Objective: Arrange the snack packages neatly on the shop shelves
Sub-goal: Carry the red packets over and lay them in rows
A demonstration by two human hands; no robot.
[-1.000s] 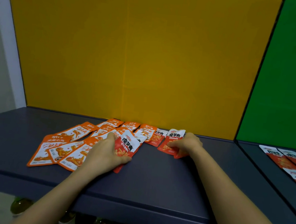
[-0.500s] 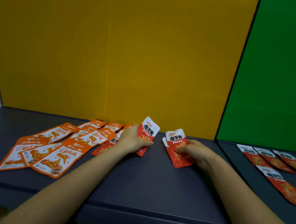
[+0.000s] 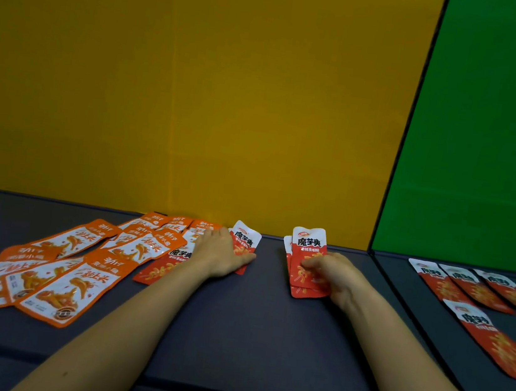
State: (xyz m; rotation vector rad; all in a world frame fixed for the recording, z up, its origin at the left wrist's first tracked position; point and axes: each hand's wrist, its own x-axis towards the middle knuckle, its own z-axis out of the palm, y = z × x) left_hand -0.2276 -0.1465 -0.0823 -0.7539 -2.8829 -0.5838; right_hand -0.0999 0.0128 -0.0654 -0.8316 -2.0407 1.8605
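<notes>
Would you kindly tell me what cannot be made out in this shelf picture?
Head view:
- Count of the red stack: the right hand covers it.
- Whether the left hand grips or presses its red packet: the hand's back hides the contact.
- Print on the far-right packets: blurred at the edge.

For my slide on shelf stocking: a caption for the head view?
Left hand grips a red packet, right hand grips a red stack, beside orange packets on the shelf.

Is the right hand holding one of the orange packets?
No, the right hand grips a small stack of red packets; the orange packets lie far left.
</notes>
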